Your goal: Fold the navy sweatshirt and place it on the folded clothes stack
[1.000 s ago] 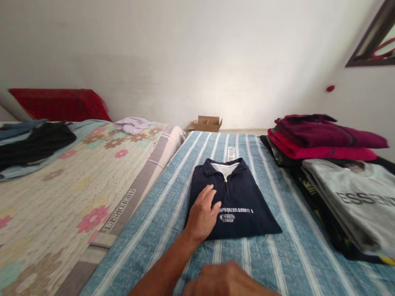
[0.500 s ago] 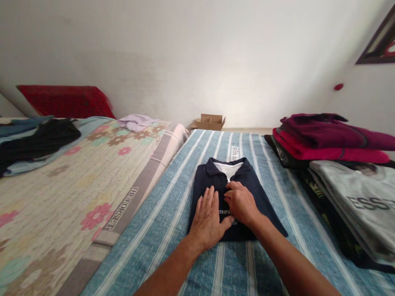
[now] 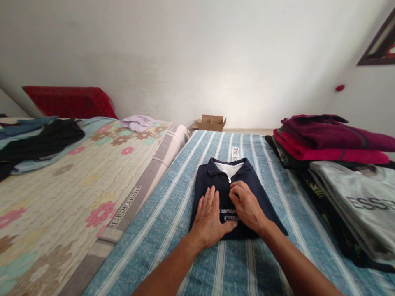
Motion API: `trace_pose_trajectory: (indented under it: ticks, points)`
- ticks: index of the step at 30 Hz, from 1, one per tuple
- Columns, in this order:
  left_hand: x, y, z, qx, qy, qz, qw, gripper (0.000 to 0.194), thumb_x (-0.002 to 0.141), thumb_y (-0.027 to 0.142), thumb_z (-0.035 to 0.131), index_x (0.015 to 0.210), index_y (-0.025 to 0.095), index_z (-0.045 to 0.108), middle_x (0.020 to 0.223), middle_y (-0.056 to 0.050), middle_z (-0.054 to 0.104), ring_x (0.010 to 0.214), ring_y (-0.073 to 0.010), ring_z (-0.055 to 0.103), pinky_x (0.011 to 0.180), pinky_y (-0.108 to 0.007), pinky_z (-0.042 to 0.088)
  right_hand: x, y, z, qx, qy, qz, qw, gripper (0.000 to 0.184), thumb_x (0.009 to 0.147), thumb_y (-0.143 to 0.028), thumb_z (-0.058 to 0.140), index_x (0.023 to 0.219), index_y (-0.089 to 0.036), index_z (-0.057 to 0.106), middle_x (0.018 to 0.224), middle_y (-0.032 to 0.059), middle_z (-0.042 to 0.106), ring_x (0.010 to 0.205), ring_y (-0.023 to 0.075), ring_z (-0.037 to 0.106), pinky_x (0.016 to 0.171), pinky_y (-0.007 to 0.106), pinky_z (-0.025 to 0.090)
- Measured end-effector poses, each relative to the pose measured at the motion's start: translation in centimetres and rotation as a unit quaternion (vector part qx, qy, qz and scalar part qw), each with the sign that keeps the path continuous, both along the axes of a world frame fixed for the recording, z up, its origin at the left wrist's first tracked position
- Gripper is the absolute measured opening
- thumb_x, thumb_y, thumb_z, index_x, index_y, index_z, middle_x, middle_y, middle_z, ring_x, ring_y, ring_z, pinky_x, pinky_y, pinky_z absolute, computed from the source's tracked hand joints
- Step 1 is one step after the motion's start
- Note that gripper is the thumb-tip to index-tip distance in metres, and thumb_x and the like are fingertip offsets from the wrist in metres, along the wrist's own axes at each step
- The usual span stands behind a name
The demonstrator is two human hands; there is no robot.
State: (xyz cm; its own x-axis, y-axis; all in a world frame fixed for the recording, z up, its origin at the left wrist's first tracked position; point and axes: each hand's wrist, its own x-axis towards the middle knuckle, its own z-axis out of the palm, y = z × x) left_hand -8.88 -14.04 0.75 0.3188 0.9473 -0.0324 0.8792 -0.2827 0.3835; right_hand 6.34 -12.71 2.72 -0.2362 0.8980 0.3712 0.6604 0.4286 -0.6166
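Observation:
A folded navy zip-collar shirt (image 3: 259, 195) with white chest lettering lies on the blue striped bedsheet (image 3: 216, 267). My left hand (image 3: 211, 218) rests flat on its left half, fingers stretched out. My right hand (image 3: 247, 205) lies on the middle of the shirt just below the zip, fingers together and pressed down on the cloth. The two hands touch at the thumbs and cover part of the lettering.
To the right stand a stack of folded clothes, grey shirts (image 3: 354, 201) in front and maroon and red garments (image 3: 330, 137) behind. On the left lies a floral bedspread (image 3: 77, 185) with dark clothes (image 3: 40, 139), a lilac cloth (image 3: 140, 122) and a red pillow (image 3: 68, 102). A cardboard box (image 3: 210, 122) sits by the wall.
My right hand came up from the bottom edge of view onto the shirt beside my left hand. Since half a second ago it slid slightly toward me.

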Motion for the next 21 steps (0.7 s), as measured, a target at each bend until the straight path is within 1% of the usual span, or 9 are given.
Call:
trace_pose_trajectory:
  ticks: [3, 6, 8, 10, 12, 14, 15, 18, 21]
  points:
    - [-1.2, 0.4, 0.4, -0.015, -0.059, -0.023, 0.998, 0.087, 0.072, 0.044, 0.057, 0.142, 0.004, 0.025, 0.152, -0.019, 0.013, 0.140, -0.0271, 0.011, 0.113, -0.045, 0.018, -0.7, -4.4, 1.1, -0.029, 0.089, 0.103, 0.990, 0.022, 0.093, -0.020, 0.034, 0.075, -0.020, 0.049, 0.089, 0.0045, 0.056, 0.081, 0.0139, 0.051, 0.074, 0.027, 0.043]
    - [-2.5, 0.6, 1.3, -0.023, -0.101, -0.040, 0.994, 0.075, 0.071, 0.032, 0.058, 0.139, 0.011, 0.035, 0.151, -0.014, 0.019, 0.139, -0.0245, 0.020, 0.111, -0.042, 0.025, -1.9, -8.5, 1.5, -0.018, 0.058, 0.246, 0.967, 0.024, 0.090, -0.028, 0.045, 0.068, -0.019, 0.048, 0.081, 0.0027, 0.057, 0.083, 0.0146, 0.053, 0.082, 0.029, 0.043]
    - [-3.0, 0.6, 2.0, -0.028, -0.105, -0.037, 0.993, 0.066, 0.072, 0.026, 0.055, 0.135, 0.012, 0.042, 0.150, -0.013, 0.026, 0.137, -0.0229, 0.025, 0.111, -0.040, 0.027, -2.2, -9.8, 1.6, -0.012, 0.028, 0.308, 0.951, 0.027, 0.088, -0.030, 0.050, 0.063, -0.019, 0.049, 0.075, 0.0006, 0.058, 0.079, 0.0132, 0.054, 0.081, 0.027, 0.044]
    - [-3.2, 0.6, 2.5, -0.030, -0.096, -0.028, 0.995, 0.058, 0.074, 0.025, 0.051, 0.130, 0.011, 0.048, 0.146, -0.012, 0.033, 0.134, -0.0217, 0.032, 0.110, -0.038, 0.028, -1.8, -9.7, 1.6, -0.018, 0.005, 0.323, 0.946, 0.021, 0.087, -0.027, 0.051, 0.067, -0.020, 0.054, 0.075, -0.0003, 0.060, 0.077, 0.0118, 0.056, 0.076, 0.024, 0.045]
    - [-3.0, 0.8, 2.9, -0.017, -0.077, -0.016, 0.997, 0.050, 0.078, 0.026, 0.049, 0.125, 0.010, 0.053, 0.141, -0.013, 0.042, 0.131, -0.0221, 0.038, 0.110, -0.038, 0.029, -0.7, -8.2, 1.6, -0.005, -0.006, 0.260, 0.965, 0.015, 0.087, -0.022, 0.049, 0.078, -0.020, 0.060, 0.084, 0.0019, 0.064, 0.084, 0.0130, 0.058, 0.080, 0.025, 0.045]
    - [-2.4, 1.2, 3.3, 0.013, -0.059, -0.010, 0.998, 0.045, 0.081, 0.028, 0.048, 0.121, 0.010, 0.057, 0.136, -0.014, 0.048, 0.127, -0.0229, 0.043, 0.109, -0.039, 0.031, 0.7, -5.5, 1.6, 0.036, -0.005, 0.125, 0.991, 0.018, 0.088, -0.018, 0.046, 0.088, -0.018, 0.063, 0.099, 0.0067, 0.065, 0.098, 0.0162, 0.057, 0.089, 0.030, 0.043]
    - [-2.0, 1.6, 3.5, 0.034, -0.052, -0.011, 0.998, 0.043, 0.082, 0.028, 0.047, 0.119, 0.010, 0.057, 0.134, -0.015, 0.050, 0.126, -0.0229, 0.044, 0.108, -0.039, 0.032, 1.4, -3.9, 1.5, 0.062, -0.008, 0.059, 0.996, 0.020, 0.088, -0.018, 0.045, 0.092, -0.017, 0.064, 0.106, 0.0087, 0.064, 0.104, 0.0177, 0.056, 0.094, 0.032, 0.041]
    - [0.0, 3.2, 4.2, 0.108, -0.028, -0.040, 0.993, 0.040, 0.084, 0.024, 0.046, 0.121, 0.010, 0.055, 0.136, -0.015, 0.047, 0.129, -0.0224, 0.040, 0.108, -0.037, 0.031, 3.2, 1.0, 0.9, 0.086, -0.066, -0.081, 0.991, 0.030, 0.086, -0.019, 0.046, 0.113, -0.015, 0.060, 0.128, 0.0124, 0.054, 0.124, 0.0232, 0.043, 0.103, 0.039, 0.034]
    - [2.1, 5.3, 4.3, 0.154, 0.029, -0.042, 0.987, 0.044, 0.085, 0.024, 0.047, 0.125, 0.008, 0.050, 0.144, -0.018, 0.036, 0.136, -0.0260, 0.027, 0.110, -0.040, 0.026, 3.9, 4.4, 0.0, 0.044, -0.133, -0.131, 0.981, 0.045, 0.086, -0.023, 0.048, 0.130, -0.012, 0.048, 0.141, 0.0140, 0.041, 0.134, 0.0263, 0.030, 0.106, 0.042, 0.030]
